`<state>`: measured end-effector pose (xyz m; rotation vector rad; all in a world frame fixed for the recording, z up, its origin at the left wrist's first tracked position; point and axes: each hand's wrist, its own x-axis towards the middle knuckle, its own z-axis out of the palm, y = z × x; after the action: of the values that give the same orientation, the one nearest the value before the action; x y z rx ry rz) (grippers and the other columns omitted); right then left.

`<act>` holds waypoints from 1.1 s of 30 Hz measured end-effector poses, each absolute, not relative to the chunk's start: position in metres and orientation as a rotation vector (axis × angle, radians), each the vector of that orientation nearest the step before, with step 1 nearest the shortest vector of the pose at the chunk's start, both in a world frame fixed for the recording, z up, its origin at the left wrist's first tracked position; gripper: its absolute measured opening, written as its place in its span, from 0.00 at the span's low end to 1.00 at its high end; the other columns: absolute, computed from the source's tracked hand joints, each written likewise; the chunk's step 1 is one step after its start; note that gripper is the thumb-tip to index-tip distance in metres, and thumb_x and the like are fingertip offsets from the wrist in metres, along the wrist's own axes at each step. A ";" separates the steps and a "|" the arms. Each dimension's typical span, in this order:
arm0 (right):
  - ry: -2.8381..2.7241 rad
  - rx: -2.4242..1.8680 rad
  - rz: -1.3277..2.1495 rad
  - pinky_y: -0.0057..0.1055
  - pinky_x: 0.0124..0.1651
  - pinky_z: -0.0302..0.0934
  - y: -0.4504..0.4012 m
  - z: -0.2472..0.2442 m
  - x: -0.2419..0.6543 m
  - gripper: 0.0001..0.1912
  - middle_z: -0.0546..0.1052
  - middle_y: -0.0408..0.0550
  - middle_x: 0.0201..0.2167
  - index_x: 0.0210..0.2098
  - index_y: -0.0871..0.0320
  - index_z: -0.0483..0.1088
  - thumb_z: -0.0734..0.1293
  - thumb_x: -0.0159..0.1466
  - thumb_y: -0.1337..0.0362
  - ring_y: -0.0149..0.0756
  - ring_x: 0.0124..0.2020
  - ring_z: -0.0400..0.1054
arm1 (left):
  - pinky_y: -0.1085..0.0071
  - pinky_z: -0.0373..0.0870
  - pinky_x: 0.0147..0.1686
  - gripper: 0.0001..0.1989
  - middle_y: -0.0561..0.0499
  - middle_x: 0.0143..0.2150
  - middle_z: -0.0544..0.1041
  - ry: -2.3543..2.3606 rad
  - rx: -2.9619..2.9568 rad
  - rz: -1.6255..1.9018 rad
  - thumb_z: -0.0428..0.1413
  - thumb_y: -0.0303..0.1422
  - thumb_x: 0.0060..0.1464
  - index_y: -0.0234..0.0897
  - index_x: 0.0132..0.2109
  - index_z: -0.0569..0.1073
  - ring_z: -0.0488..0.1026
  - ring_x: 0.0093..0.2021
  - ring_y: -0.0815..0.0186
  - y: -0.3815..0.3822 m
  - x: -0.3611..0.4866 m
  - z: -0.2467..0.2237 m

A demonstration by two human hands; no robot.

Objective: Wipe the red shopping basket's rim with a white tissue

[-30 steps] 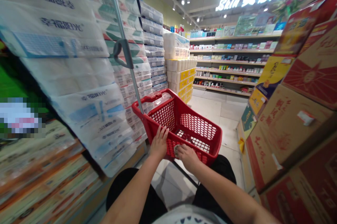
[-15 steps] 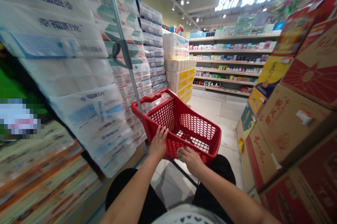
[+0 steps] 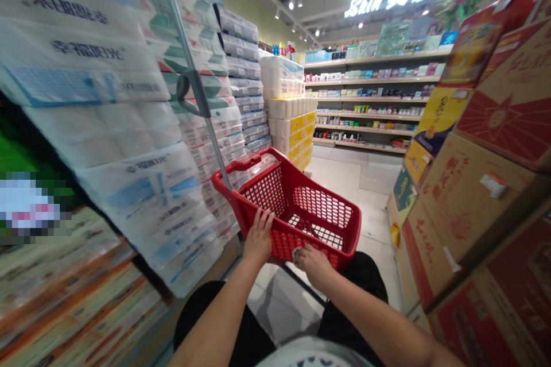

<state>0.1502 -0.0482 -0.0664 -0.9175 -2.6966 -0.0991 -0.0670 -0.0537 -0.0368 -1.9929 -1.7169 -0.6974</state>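
A red plastic shopping cart basket (image 3: 316,199) with holed walls stands tilted in front of my knees, nothing inside it. My left hand (image 3: 259,235) holds its near side, fingers laid over the upper rim. Lower on the same wall, my right hand (image 3: 314,263) is closed round a small greyish, patterned wad that looks like a cloth (image 3: 297,257) and presses it against the red plastic. Most of the wad is hidden by my fingers. A red handle (image 3: 249,165) sits at the basket's left end.
Packs of toilet paper (image 3: 103,80) are piled high on the left, behind a metal pole (image 3: 181,39) with a grey hook. Cardboard boxes (image 3: 467,194) are stacked close on the right. Shelves of small goods (image 3: 370,82) stand across the tiled floor (image 3: 340,174).
The view has turned slightly, so the shelves and boxes sit a little further left. My right hand has moved slightly with the cloth along the wall. My left hand stays at the rim.
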 end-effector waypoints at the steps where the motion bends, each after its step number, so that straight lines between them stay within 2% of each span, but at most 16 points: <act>1: -2.679 -0.895 -0.114 0.31 0.39 0.62 -0.048 -0.066 0.149 0.09 0.76 0.50 0.39 0.36 0.58 0.73 0.61 0.66 0.67 0.39 0.41 0.65 | 0.54 0.61 0.61 0.33 0.43 0.66 0.58 -1.717 -1.994 -0.704 0.46 0.20 0.51 0.34 0.65 0.55 0.40 0.70 0.54 -0.054 -0.067 -0.037; 4: -2.635 -0.827 -0.172 0.33 0.44 0.61 -0.048 -0.065 0.148 0.10 0.75 0.51 0.42 0.38 0.59 0.73 0.60 0.66 0.68 0.39 0.42 0.64 | 0.53 0.61 0.60 0.34 0.43 0.66 0.58 -1.720 -2.004 -0.709 0.46 0.20 0.50 0.35 0.65 0.54 0.40 0.70 0.54 -0.054 -0.067 -0.037; 8: -2.684 -0.900 -0.132 0.32 0.37 0.61 -0.050 -0.066 0.151 0.07 0.76 0.49 0.38 0.35 0.58 0.73 0.63 0.63 0.68 0.41 0.41 0.65 | 0.53 0.60 0.61 0.34 0.43 0.66 0.58 -1.722 -1.998 -0.702 0.46 0.20 0.50 0.35 0.65 0.54 0.41 0.70 0.54 -0.055 -0.066 -0.036; 12: -2.667 -0.904 -0.091 0.32 0.41 0.61 -0.051 -0.074 0.157 0.08 0.76 0.50 0.43 0.39 0.58 0.73 0.62 0.64 0.67 0.39 0.43 0.65 | 0.55 0.60 0.60 0.33 0.43 0.67 0.58 -1.723 -1.991 -0.707 0.46 0.20 0.51 0.35 0.65 0.54 0.41 0.70 0.54 -0.055 -0.066 -0.037; 18: -2.668 -1.003 -0.027 0.29 0.35 0.62 -0.054 -0.072 0.158 0.10 0.77 0.49 0.38 0.35 0.57 0.74 0.61 0.66 0.67 0.38 0.41 0.66 | 0.56 0.60 0.60 0.33 0.43 0.67 0.57 -1.738 -1.999 -0.701 0.46 0.20 0.51 0.34 0.65 0.54 0.40 0.70 0.54 -0.055 -0.066 -0.038; 20: -2.615 -0.884 -0.057 0.30 0.38 0.64 -0.055 -0.064 0.155 0.11 0.77 0.50 0.39 0.37 0.58 0.74 0.59 0.67 0.66 0.38 0.41 0.66 | 0.56 0.60 0.60 0.33 0.43 0.67 0.57 -1.738 -1.998 -0.701 0.46 0.20 0.51 0.33 0.65 0.54 0.40 0.70 0.54 -0.055 -0.066 -0.037; 24: -2.428 -0.637 -0.161 0.35 0.51 0.63 -0.053 -0.045 0.144 0.15 0.75 0.52 0.46 0.44 0.60 0.73 0.55 0.69 0.68 0.38 0.46 0.65 | 0.56 0.61 0.60 0.33 0.43 0.66 0.58 -1.725 -1.991 -0.709 0.46 0.20 0.51 0.34 0.64 0.55 0.42 0.70 0.53 -0.055 -0.066 -0.036; 27: -2.333 -0.587 -0.209 0.38 0.55 0.62 -0.048 -0.032 0.133 0.17 0.74 0.54 0.48 0.47 0.61 0.71 0.53 0.69 0.68 0.38 0.50 0.64 | 0.55 0.61 0.60 0.32 0.43 0.66 0.59 -1.713 -1.984 -0.718 0.47 0.20 0.51 0.34 0.64 0.55 0.42 0.70 0.53 -0.054 -0.067 -0.037; 33: -2.352 -0.644 -0.150 0.34 0.44 0.67 -0.040 -0.022 0.120 0.10 0.76 0.52 0.41 0.40 0.59 0.73 0.60 0.67 0.67 0.37 0.42 0.66 | 0.54 0.61 0.61 0.31 0.42 0.66 0.58 -1.693 -1.986 -0.697 0.47 0.21 0.52 0.31 0.64 0.55 0.41 0.70 0.53 -0.053 -0.069 -0.040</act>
<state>0.1201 -0.0397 -0.0216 -0.6441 -2.3524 -0.1498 -0.0689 -0.0526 -0.0396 -1.9864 -1.6930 -0.6966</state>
